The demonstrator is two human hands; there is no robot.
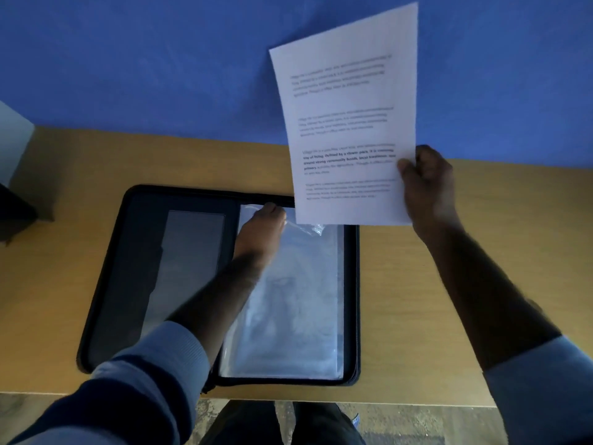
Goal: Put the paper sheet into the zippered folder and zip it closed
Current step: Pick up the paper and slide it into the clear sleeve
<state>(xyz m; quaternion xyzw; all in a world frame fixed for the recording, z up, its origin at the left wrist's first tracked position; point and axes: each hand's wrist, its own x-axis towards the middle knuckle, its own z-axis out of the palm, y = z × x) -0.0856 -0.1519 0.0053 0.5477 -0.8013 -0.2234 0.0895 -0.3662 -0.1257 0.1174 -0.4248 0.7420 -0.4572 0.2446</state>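
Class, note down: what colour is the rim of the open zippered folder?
Black. The zippered folder rim shows best in the head view.

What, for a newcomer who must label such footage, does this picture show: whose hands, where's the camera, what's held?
No machine here: a person works with bare hands. The picture comes from a camera worn on the head, looking forward and down. On the table lies a black folder, unzipped and open flat. The left hand grips the top edge of its clear sleeve. The right hand holds a printed sheet up over the folder's far right corner, fingers pinching its right edge. The sheet is not yet inside.
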